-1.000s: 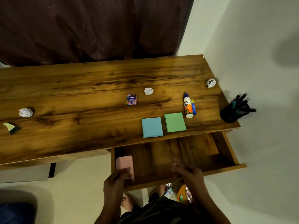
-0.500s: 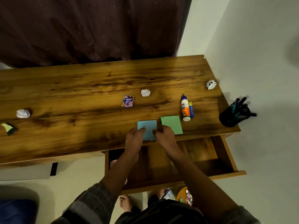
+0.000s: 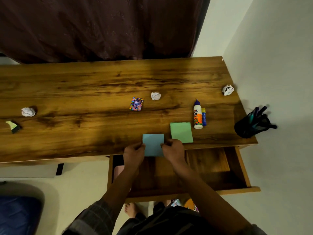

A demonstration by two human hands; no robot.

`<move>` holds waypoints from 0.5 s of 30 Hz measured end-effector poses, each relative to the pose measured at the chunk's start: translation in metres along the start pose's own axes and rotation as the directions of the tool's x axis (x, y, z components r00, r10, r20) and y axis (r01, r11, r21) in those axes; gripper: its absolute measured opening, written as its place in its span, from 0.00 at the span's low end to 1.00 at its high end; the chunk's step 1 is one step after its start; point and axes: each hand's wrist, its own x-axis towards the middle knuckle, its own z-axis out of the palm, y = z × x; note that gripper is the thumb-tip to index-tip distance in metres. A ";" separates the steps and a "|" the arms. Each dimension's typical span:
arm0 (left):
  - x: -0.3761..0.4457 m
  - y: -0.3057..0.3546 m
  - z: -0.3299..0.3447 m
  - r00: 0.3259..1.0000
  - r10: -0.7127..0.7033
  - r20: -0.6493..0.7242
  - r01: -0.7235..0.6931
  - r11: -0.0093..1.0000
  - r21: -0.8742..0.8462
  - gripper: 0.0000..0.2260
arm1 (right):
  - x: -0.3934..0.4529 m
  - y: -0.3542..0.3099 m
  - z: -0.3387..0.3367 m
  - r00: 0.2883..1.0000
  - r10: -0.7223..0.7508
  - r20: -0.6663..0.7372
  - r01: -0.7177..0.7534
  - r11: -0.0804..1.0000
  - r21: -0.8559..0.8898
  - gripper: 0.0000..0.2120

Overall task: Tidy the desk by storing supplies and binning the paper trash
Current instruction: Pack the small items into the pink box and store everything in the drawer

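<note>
A blue sticky-note pad (image 3: 153, 144) hangs over the desk's front edge, pinched on its left side by my left hand (image 3: 133, 152) and on its right side by my right hand (image 3: 173, 150). A green pad (image 3: 181, 132) lies flat just to its right. Below my hands the drawer (image 3: 240, 168) stands pulled out, with a pink pad (image 3: 117, 170) at its left end. A glue bottle (image 3: 197, 114) and a small blue-and-yellow glue stick (image 3: 204, 116) lie beside the green pad. Crumpled paper balls sit at the left (image 3: 28, 111), the middle (image 3: 155, 96) and the far right (image 3: 227, 90).
A colourful Gems packet (image 3: 136, 103) lies mid-desk. A torn wrapper scrap (image 3: 13, 126) is at the left edge. A black pen holder (image 3: 250, 127) stands on the right front corner by the wall. A dark curtain hangs behind the desk (image 3: 84, 133).
My hands left the drawer, reached up to the blue pad and took hold of it. The pad has slid toward me and now overhangs the desk edge.
</note>
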 end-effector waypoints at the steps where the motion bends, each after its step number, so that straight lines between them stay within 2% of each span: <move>1: -0.003 -0.007 -0.003 1.000 0.004 -0.005 -0.003 0.999 0.035 0.15 | -0.004 0.007 0.000 1.000 0.013 0.007 -0.013 1.000 0.023 0.16; 5: -0.017 -0.046 -0.017 0.999 -0.051 0.008 0.051 0.999 -0.004 0.07 | -0.017 0.037 0.001 0.996 0.085 0.002 -0.085 0.989 0.124 0.12; 8: -0.030 -0.074 -0.026 0.996 -0.084 0.032 0.083 0.996 0.033 0.07 | -0.027 0.064 0.004 0.992 0.122 0.027 -0.125 0.981 0.148 0.09; 15: -0.046 -0.097 -0.025 0.986 -0.162 0.034 0.160 0.986 0.052 0.07 | -0.042 0.092 0.009 0.986 0.136 0.095 -0.140 0.989 0.045 0.08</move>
